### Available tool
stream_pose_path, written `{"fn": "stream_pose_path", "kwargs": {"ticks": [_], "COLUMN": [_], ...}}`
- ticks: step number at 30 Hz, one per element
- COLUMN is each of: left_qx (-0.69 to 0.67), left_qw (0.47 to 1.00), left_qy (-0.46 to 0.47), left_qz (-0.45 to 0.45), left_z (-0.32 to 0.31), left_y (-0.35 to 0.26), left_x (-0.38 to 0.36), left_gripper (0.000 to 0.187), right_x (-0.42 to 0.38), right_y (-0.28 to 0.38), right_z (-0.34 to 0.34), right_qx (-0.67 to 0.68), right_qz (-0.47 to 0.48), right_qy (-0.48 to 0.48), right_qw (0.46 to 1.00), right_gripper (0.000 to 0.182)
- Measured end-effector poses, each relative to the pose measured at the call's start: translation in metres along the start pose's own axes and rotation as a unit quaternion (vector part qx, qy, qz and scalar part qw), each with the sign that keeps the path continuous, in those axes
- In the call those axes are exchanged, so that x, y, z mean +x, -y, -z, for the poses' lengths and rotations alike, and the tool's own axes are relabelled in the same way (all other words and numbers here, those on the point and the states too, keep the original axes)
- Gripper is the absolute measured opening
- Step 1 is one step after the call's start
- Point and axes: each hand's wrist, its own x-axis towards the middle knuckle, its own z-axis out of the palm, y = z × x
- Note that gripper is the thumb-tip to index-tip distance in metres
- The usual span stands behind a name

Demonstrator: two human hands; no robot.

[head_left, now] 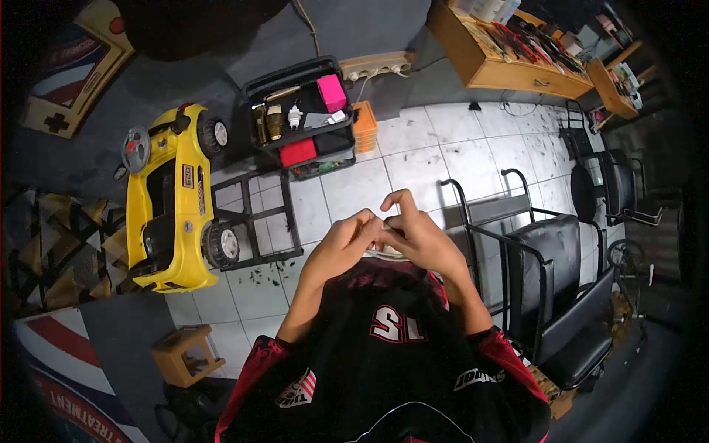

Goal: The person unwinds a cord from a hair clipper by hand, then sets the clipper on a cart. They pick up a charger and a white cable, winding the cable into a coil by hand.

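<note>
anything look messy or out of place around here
Yes: dark hair clippings lie scattered over the white tiled floor beside the yellow toy car and toward the waiting chairs. Both hands, left and right, meet at a small white item.

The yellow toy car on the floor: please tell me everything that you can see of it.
The yellow toy car is a ride-on model that looks like glossy plastic. It has black tyres with white hubs, a dark seat area, a grey steering wheel with a red centre, and a small plate with digits on its body. It stands on its wheels at the left, partly on the white tiled floor, beside a low black metal frame. Neither of the hands touches it.
</note>
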Motion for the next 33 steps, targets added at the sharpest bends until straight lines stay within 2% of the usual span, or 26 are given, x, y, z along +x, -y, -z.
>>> {"fn": "stream_pose_path", "kwargs": {"ticks": [1,4,7,9,10,12,14,15,18,21,25,26,28,29,32,33], "left_qx": [0.063,0.089,0.079,-0.022,-0.073,-0.156,-0.224,-0.244,-0.27,-0.093,-0.126,-0.224,-0.41,-0.374,-0.514,-0.537], "left_qw": [0.998,0.995,0.995,0.999,0.995,0.986,0.974,0.966,0.961,0.99,0.938,0.924,0.862,0.89,0.847,0.841], "left_qy": [-0.015,-0.031,0.062,0.035,0.022,-0.006,-0.024,-0.076,-0.045,0.103,0.313,0.29,0.237,0.196,0.066,0.03], "left_qz": [0.015,-0.031,-0.028,0.035,0.066,0.057,0.037,0.038,0.046,0.037,0.078,0.114,0.183,0.17,0.117,0.063], "left_z": [-0.003,-0.004,0.008,0.019,0.024,0.029,0.032,0.03,0.034,0.033,0.025,0.024,0.02,0.019,0.05,0.065], "left_y": [0.0,0.009,0.013,0.004,-0.001,0.0,0.008,0.01,0.011,-0.001,-0.003,-0.002,-0.005,-0.011,-0.015,-0.018], "left_x": [-0.001,0.0,0.003,-0.001,-0.003,-0.005,-0.008,-0.01,-0.016,-0.021,-0.005,-0.005,-0.006,-0.011,-0.025,-0.031], "left_gripper": [0.027,0.03,0.031,0.031,0.032,0.027,0.022,0.02,0.023,0.027,0.04,0.039,0.038,0.034,0.032,0.029], "right_x": [-0.001,-0.002,-0.005,-0.006,-0.007,-0.006,-0.004,-0.004,-0.001,-0.002,0.003,0.003,0.004,0.005,0.006,0.004], "right_y": [-0.002,-0.002,0.001,0.0,-0.009,-0.024,-0.03,-0.031,-0.032,-0.017,0.0,0.004,0.011,0.005,-0.027,-0.032], "right_z": [-0.005,-0.005,0.003,0.013,0.015,0.018,0.017,0.016,0.013,0.023,0.019,0.021,0.028,0.03,0.043,0.048], "right_qx": [0.002,0.0,0.012,0.041,0.062,0.165,0.17,0.173,0.203,0.039,-0.052,-0.04,-0.016,-0.014,-0.035,-0.012], "right_qz": [0.005,-0.004,-0.015,0.001,0.032,0.011,0.03,0.038,0.037,0.132,0.206,0.175,0.111,0.12,0.156,0.117], "right_qy": [0.007,0.037,0.086,0.123,0.068,0.059,0.065,0.065,0.027,0.058,0.102,0.068,-0.004,-0.025,-0.05,-0.061], "right_qw": [1.0,0.999,0.996,0.992,0.995,0.985,0.983,0.982,0.978,0.989,0.972,0.981,0.994,0.992,0.986,0.991], "right_gripper": [0.034,0.039,0.047,0.054,0.053,0.039,0.029,0.024,0.019,0.017,0.018,0.018,0.02,0.019,0.018,0.019]}}
